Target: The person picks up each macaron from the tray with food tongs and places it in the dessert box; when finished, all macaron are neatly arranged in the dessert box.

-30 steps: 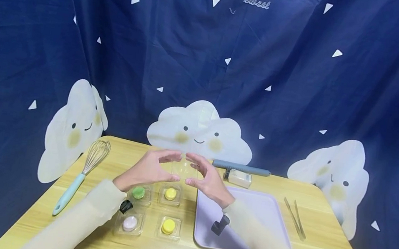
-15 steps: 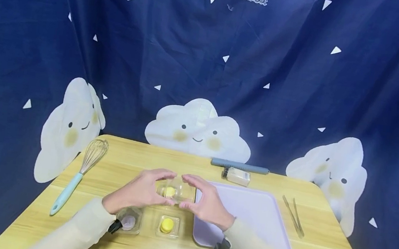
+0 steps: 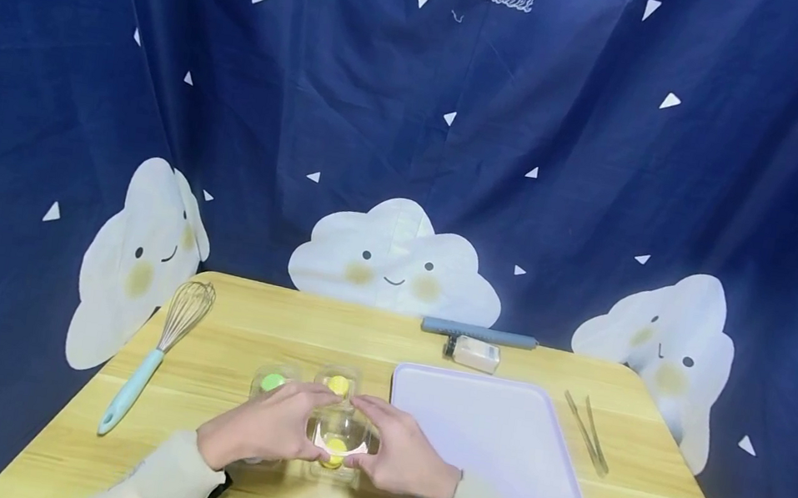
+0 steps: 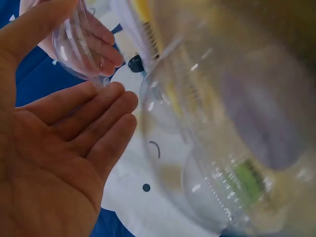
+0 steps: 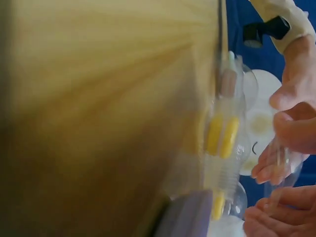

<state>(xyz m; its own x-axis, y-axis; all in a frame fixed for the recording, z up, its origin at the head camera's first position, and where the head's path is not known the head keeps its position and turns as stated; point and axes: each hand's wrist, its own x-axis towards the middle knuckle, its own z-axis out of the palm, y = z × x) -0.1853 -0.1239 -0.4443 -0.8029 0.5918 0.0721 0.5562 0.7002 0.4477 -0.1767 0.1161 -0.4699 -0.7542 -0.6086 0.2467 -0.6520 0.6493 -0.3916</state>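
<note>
In the head view, my left hand point(image 3: 266, 425) and right hand point(image 3: 410, 452) hold a clear plastic domed lid point(image 3: 344, 423) between them, thumbs nearer me and fingers on the far side. It is above the nearer yellow macaron point(image 3: 334, 458), which sits in a clear plastic base. Farther back are another yellow macaron point(image 3: 338, 385) and a green macaron point(image 3: 272, 382), each in clear plastic packaging. A lavender macaron point(image 4: 264, 121) shows blurred under clear plastic in the left wrist view; my left hand mostly covers it in the head view.
A lavender tray point(image 3: 487, 441) lies to the right, with metal tongs point(image 3: 587, 434) beyond it. Behind are a blue-grey rod point(image 3: 480, 333) and a small clear bottle point(image 3: 473, 353). At the left lies a whisk point(image 3: 158, 356) with a light blue handle. A dark curtain point(image 3: 387, 113) hangs behind the table.
Both hands have brought the lid down and nearer, past the far yellow macaron to above the nearer one. The green macaron has come back into sight; the lavender one has become mostly hidden.
</note>
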